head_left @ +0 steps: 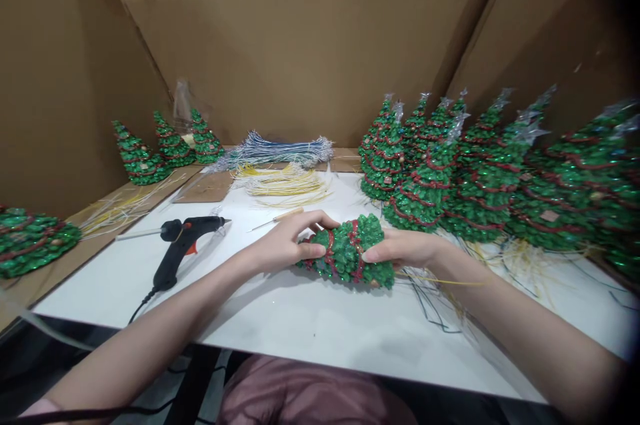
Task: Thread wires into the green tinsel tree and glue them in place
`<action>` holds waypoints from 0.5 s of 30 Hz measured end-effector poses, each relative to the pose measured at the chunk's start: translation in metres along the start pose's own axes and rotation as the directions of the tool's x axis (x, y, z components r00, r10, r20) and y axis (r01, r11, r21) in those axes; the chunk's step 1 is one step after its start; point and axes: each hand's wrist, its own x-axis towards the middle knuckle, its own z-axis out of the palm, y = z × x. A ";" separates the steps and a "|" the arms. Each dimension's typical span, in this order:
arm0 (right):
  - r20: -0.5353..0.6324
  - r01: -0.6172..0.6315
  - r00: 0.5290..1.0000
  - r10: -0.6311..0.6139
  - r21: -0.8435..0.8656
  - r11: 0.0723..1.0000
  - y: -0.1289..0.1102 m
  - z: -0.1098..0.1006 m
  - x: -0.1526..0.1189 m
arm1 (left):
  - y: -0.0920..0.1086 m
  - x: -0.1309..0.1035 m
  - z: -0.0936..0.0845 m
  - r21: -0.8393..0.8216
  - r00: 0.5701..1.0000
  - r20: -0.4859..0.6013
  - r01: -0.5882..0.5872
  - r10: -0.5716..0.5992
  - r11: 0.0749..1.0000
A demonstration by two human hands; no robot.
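Note:
A small green Christmas tree (345, 255) with red garlands lies on its side above the white board, its wide base toward the right. My left hand (295, 241) is closed round its narrow end, thumb in front and fingers over the top. At the base end, my right hand (403, 248) grips the tree with the thumb on the front; its other fingers are hidden behind. Green and yellow wires (430, 305) trail from the base side under my right wrist.
A black glue gun (177, 248) lies at the left with its cord. A thin wooden-handled tool (287, 215) is just beyond my left hand. Wire bundles (280, 181) lie farther back. Star-topped trees (425, 185) crowd the right; starless trees (137, 155) stand left. Cardboard walls (300, 45) enclose the back.

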 end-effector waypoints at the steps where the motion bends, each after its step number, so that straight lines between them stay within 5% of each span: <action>1: 0.002 -0.001 1.000 0.001 0.004 1.000 0.000 0.000 0.000 | 0.000 0.000 0.000 -0.002 1.000 -0.001 0.002 -0.002 1.000; 15: 0.022 0.010 1.000 -0.009 -0.051 0.999 -0.001 -0.001 0.000 | -0.004 0.001 0.000 -0.005 1.000 0.001 -0.018 0.018 1.000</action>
